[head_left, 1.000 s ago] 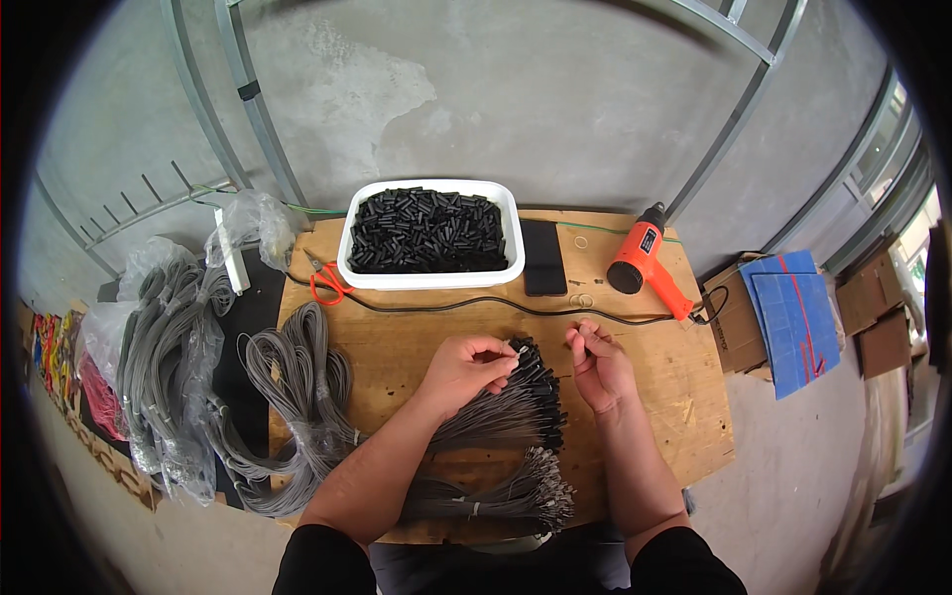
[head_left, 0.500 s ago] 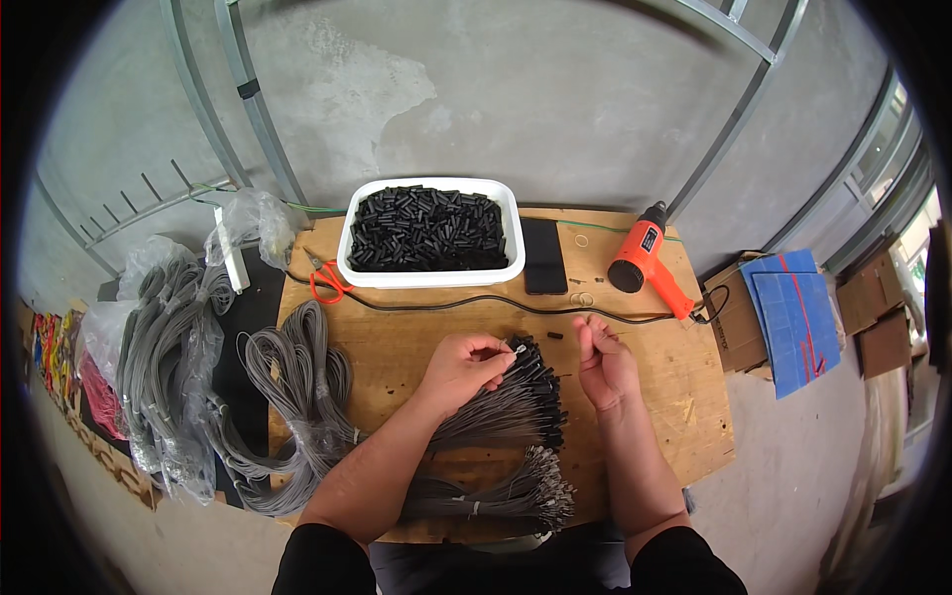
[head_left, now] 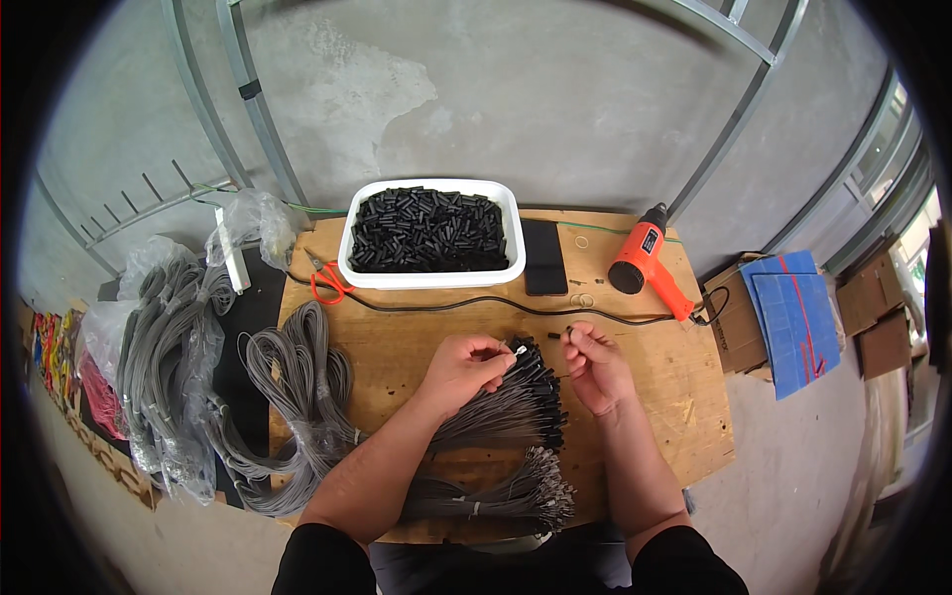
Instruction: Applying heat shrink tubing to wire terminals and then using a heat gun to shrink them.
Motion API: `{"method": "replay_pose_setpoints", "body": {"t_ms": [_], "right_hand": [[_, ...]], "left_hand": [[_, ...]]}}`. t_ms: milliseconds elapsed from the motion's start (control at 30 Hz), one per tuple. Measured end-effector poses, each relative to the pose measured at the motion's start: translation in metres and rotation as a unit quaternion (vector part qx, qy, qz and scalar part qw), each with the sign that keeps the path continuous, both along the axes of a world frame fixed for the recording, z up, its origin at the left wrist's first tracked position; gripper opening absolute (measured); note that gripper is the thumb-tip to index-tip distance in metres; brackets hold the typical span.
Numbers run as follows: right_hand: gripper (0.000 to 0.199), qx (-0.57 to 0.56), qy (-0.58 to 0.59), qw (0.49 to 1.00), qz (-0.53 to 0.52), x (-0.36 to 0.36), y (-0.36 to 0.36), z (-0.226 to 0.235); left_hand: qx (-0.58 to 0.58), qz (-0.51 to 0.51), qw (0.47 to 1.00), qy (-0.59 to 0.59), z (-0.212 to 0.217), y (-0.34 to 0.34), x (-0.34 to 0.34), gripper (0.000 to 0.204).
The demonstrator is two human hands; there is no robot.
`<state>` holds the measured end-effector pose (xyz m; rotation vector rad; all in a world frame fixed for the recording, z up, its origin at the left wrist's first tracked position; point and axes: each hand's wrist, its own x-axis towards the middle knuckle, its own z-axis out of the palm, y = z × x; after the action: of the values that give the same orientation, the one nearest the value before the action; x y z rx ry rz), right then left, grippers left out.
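My left hand [head_left: 464,372] is closed, pinching a grey cable close to its small pale end fitting [head_left: 521,350]. To its right, my right hand [head_left: 598,367] has thumb and fingertips pinched on a short black tube [head_left: 569,334]. Another short black tube [head_left: 553,336] lies on the table beside those fingertips. Below my left hand spreads a bundle of grey cables with black-sleeved ends [head_left: 551,397]. Nearer to me is a second tied bundle with bare, pale metallic ends [head_left: 547,486].
A white tub [head_left: 431,281] heaped with black tubes stands at the back, beside orange scissors [head_left: 329,288] and a dark phone [head_left: 544,258]. An orange heat gun [head_left: 650,260] lies back right. A black cord [head_left: 466,300] crosses the table. Coiled grey cables [head_left: 297,377] lie left.
My right hand has moved slightly left and nearer to me, and a black tube now shows at its fingertips. My left hand has stayed nearly still.
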<state>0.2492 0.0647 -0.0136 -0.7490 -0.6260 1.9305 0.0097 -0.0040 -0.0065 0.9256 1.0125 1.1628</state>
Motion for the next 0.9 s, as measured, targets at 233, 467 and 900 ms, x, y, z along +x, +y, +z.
{"method": "replay_pose_setpoints", "body": {"t_ms": [233, 467, 900], "right_hand": [[0.016, 0.111, -0.111, 0.986, 0.062, -0.02, -0.023, 0.021], [0.018, 0.121, -0.148, 0.98, 0.058, -0.026, -0.029, 0.02], [0.016, 0.205, -0.227, 0.952, 0.032, -0.029, -0.033, 0.018]], "left_hand": [[0.022, -0.011, 1.0, -0.009, -0.001, 0.0, -0.001, 0.009], [0.035, -0.018, 0.999, 0.017, 0.004, -0.001, 0.001, 0.007], [0.017, -0.049, 0.996, 0.077, 0.004, -0.002, -0.002, 0.007]]}}
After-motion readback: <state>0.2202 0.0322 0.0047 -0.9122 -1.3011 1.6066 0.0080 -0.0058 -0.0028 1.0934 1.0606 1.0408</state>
